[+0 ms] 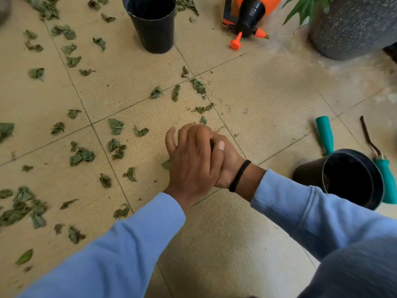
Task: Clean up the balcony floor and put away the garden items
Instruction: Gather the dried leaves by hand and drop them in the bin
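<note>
Dried green leaves (81, 155) lie scattered over the beige tiled floor (268, 100), thickest on the left. My left hand (191, 164) reaches in from the lower left and lies over my right hand (231, 162), which wears a black band at the wrist. The left fingers are curled, and a dark scrap of leaf shows between its thumb and fingers. Most of my right hand is hidden beneath the left, so its fingers cannot be made out. One leaf (166, 164) peeks out from under the left hand.
An upright black pot (152, 24) stands at the top centre. A second black pot (352, 179) lies tipped at the right, beside two teal-handled tools (324, 134) (386, 179). An orange sprayer (251, 11) and a large speckled planter (354, 24) sit at the top right.
</note>
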Demonstrator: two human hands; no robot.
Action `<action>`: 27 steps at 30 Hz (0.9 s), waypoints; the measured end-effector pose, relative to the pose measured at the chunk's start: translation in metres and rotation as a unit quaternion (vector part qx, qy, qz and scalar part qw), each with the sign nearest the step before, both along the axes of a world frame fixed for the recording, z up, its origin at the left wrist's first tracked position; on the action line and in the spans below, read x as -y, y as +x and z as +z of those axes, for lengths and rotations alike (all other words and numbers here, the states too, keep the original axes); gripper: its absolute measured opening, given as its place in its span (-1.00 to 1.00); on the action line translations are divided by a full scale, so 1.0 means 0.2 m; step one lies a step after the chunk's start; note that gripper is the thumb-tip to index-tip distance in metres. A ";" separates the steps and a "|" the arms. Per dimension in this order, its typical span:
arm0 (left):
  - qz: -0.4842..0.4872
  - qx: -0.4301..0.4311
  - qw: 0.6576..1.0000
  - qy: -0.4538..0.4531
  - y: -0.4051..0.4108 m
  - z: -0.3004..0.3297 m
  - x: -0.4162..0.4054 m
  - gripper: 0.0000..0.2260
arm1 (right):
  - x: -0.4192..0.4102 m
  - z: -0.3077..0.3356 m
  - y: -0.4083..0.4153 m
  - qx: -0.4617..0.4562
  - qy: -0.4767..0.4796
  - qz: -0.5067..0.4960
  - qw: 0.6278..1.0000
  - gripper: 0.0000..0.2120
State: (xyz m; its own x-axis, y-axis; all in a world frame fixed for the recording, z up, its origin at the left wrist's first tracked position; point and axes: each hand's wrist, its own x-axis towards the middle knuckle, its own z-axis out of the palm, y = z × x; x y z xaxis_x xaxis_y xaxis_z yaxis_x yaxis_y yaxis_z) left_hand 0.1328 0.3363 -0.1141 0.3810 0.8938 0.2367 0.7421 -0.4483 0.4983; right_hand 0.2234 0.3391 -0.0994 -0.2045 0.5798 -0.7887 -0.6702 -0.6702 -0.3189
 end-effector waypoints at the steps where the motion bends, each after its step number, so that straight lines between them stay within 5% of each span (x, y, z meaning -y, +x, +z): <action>1: -0.021 0.022 1.000 -0.005 0.00 0.00 0.00 -0.69 | 0.00 -0.01 0.00 0.007 0.007 -0.015 1.000 -0.73; 4: -0.052 0.123 0.990 -0.033 0.02 -0.02 0.00 -0.59 | 0.00 -0.02 0.00 0.044 -0.010 -0.051 0.998 -0.63; 7: 0.047 0.176 0.982 -0.053 0.01 -0.09 -0.09 -0.61 | 0.02 -0.01 0.07 0.109 -0.074 -0.099 0.986 -0.71; 9: 0.064 0.047 0.996 -0.029 0.00 -0.16 -0.17 -0.59 | 0.02 0.02 0.15 0.126 -0.084 -0.134 0.979 -0.69; 13: -0.131 -0.234 0.962 0.050 0.02 -0.26 -0.33 -0.50 | 0.01 0.04 0.23 0.121 -0.095 -0.183 0.971 -0.75; 22: -0.174 -0.388 0.891 0.161 0.15 -0.20 -0.76 -0.51 | -0.04 0.11 0.18 0.098 -0.049 -0.139 0.984 -0.66; 27: -0.014 -0.317 0.946 -0.067 0.04 -0.21 -0.91 -0.53 | -0.03 0.15 0.20 0.099 -0.046 -0.105 0.988 -0.63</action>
